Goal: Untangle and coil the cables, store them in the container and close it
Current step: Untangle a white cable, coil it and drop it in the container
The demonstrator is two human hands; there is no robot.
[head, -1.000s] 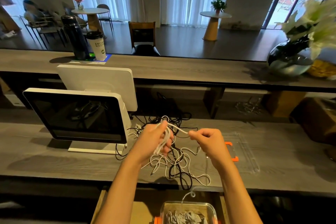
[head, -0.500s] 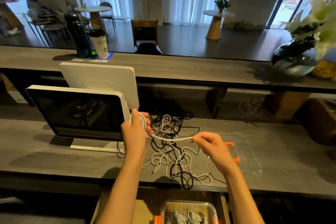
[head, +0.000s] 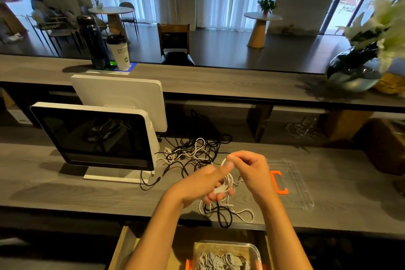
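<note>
A tangle of black and white cables [head: 192, 153] lies on the grey wooden counter [head: 54, 184] beside the monitor. My left hand [head: 203, 184] holds several loops of a white cable [head: 226, 183] wound round its fingers. My right hand [head: 249, 171] pinches the same white cable just above the left hand's thumb. More white and black cable [head: 228, 212] trails under both hands to the counter's front edge. The clear container [head: 255, 250] sits low in an open drawer, with coiled cables inside. Its clear lid [head: 293, 184] with an orange clip lies flat on the counter to the right.
A white-framed monitor [head: 94, 136] with a second screen behind it stands at the left. A dark bottle [head: 93, 41] and a paper cup [head: 119, 51] stand on the upper ledge. A glass vase with white flowers [head: 355, 72] sits at the far right.
My hands came together over the counter's front. The left hand dropped from beside the monitor toward the middle, and the stretch of white cable between the hands is now wound onto its fingers.
</note>
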